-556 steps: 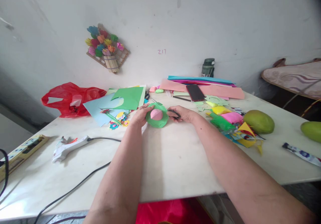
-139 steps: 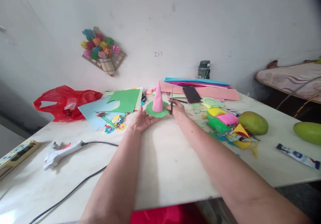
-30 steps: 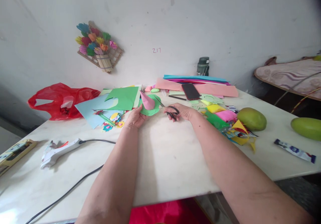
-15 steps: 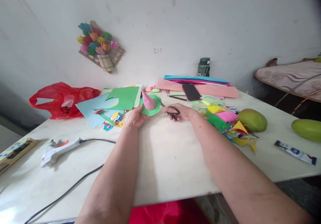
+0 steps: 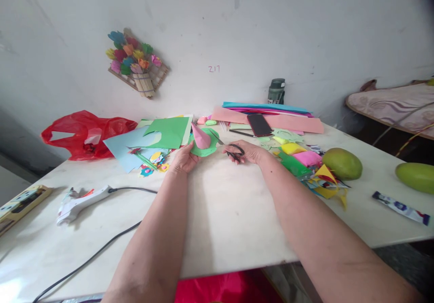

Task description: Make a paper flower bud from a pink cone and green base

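Clearance: the near middle of the table (image 5: 233,221), between the forearms. Obstructions: glue gun (image 5: 83,203) and cord (image 5: 101,248) at left; mangoes (image 5: 342,163) and scraps (image 5: 327,181) at right; stacked sheets (image 5: 267,113) at far side.

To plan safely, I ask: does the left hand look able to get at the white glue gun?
Probably yes: the glue gun lies left of the left forearm, with only its black cord seen between. But the left hand holds the green disc, so it would likely need to free itself first.

Daylit, soft shadows; glare lower L; edges stretched, top R dark.
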A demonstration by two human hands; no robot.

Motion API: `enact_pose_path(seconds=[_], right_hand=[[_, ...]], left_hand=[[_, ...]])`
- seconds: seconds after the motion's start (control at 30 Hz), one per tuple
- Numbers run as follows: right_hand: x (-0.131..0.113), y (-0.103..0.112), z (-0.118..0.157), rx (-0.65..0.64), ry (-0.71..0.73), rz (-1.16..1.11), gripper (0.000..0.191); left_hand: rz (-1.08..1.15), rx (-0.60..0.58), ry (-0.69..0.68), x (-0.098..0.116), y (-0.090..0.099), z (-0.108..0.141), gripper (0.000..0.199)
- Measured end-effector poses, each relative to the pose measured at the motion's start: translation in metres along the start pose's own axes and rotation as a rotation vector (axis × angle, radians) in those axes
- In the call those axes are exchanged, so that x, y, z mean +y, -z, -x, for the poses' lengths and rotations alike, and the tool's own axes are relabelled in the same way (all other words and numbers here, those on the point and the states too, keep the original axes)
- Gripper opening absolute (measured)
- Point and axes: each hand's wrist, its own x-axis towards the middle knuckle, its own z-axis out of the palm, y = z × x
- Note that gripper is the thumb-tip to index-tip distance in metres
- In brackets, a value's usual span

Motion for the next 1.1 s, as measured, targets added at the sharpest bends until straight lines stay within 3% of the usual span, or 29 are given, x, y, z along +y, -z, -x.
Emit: enact_pose_path(seconds=[1.1], right_hand=[[-0.0037,0.0012,0.0017,-0.008,0.010,0.050,0.031]], left_hand=[[0.014,-0.003,0.000,0.0008,0.0012,0.0010,0.035]])
